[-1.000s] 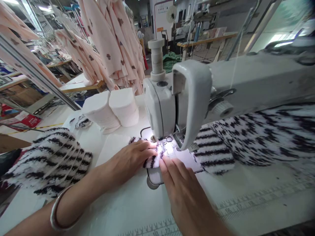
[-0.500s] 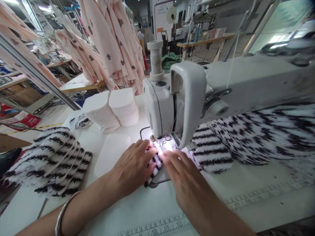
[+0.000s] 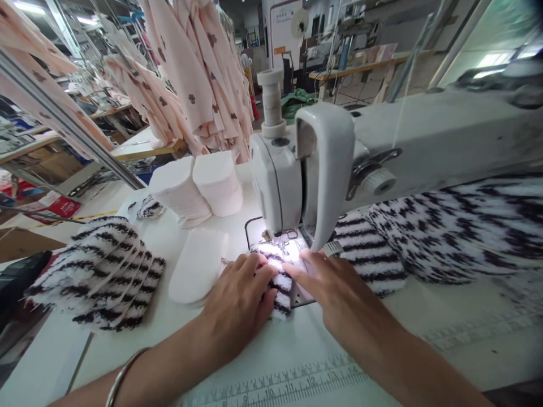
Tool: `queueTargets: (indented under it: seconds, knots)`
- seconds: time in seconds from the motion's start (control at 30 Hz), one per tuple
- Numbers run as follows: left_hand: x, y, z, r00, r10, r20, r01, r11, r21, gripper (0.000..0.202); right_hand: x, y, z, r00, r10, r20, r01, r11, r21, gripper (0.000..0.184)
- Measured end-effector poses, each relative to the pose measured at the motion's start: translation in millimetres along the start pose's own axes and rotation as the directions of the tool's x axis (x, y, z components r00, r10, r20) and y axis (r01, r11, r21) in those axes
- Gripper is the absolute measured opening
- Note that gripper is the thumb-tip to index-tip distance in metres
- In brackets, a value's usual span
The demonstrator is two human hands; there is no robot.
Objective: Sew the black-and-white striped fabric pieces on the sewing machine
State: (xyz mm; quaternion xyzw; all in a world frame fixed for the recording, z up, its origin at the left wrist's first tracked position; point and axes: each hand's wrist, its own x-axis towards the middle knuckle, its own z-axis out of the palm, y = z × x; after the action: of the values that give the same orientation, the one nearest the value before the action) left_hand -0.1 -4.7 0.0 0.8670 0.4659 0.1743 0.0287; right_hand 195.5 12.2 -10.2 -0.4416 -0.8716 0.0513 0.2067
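Currently both hands flat, fingers spread, nothing pinched: left hand (image 3: pixel 237 299) and right hand (image 3: pixel 335 288) press striped fleece piece (image 3: pixel 278 277) onto surface (image 3: pixel 297 356) under sewing machine (image 3: pixel 297 175) foot, centre-near.

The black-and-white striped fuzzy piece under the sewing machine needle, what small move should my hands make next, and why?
Probably ease the black-and-white striped fuzzy fabric piece a little further back under the metal presser foot. The left hand lies flat on its near part, the right hand steadies its right edge, and most of the piece sits on the near side of the foot of the white sewing machine.
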Motion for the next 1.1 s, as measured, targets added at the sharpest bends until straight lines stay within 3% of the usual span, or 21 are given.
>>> queueTargets:
  seconds: [0.13, 0.2, 0.37, 0.53, 0.77, 0.97, 1.1]
  knots:
    - [6.0, 17.7, 4.9, 0.994, -0.100, -0.037, 0.104, 0.984, 0.147, 0.015, 8.6, 1.0, -11.9, 0.999, 0.011, 0.045, -0.008, 0.997, -0.074, 0.043]
    - [8.2, 16.2, -1.1, 0.995, -0.097, -0.019, 0.099, 0.987, 0.126, 0.015, -0.3, -2.8, -10.9, 1.000, 0.005, -0.010, -0.007, 0.992, -0.128, 0.047]
    - [3.5, -2.0, -20.0, 0.994, 0.105, 0.026, -0.098, 0.976, -0.192, 0.015, -47.0, -16.5, 3.4, 0.986, -0.002, -0.166, -0.018, 0.993, -0.120, 0.063]
    - [-0.3, -8.4, -15.5, 0.975, 0.213, 0.063, -0.198, 0.962, -0.190, 0.012, -71.7, -20.1, 15.4, 0.979, 0.108, -0.171, -0.115, 0.993, -0.030, 0.068]
    - [-0.1, -9.0, -15.4, 0.967, 0.254, -0.029, -0.253, 0.937, -0.241, 0.009, -70.5, -16.6, 15.6, 0.981, 0.120, -0.155, -0.124, 0.992, -0.017, 0.066]
    - [-10.6, -14.1, -12.3, 0.953, 0.303, -0.025, -0.301, 0.930, -0.212, 0.016, -64.7, -38.1, 17.2, 0.964, 0.110, -0.242, -0.117, 0.993, -0.014, 0.059]
    - [-14.8, -11.4, -9.2, 0.950, 0.308, -0.059, -0.314, 0.929, -0.197, 0.019, -59.9, -49.9, 22.4, 0.970, 0.109, -0.215, -0.132, 0.987, -0.096, 0.059]
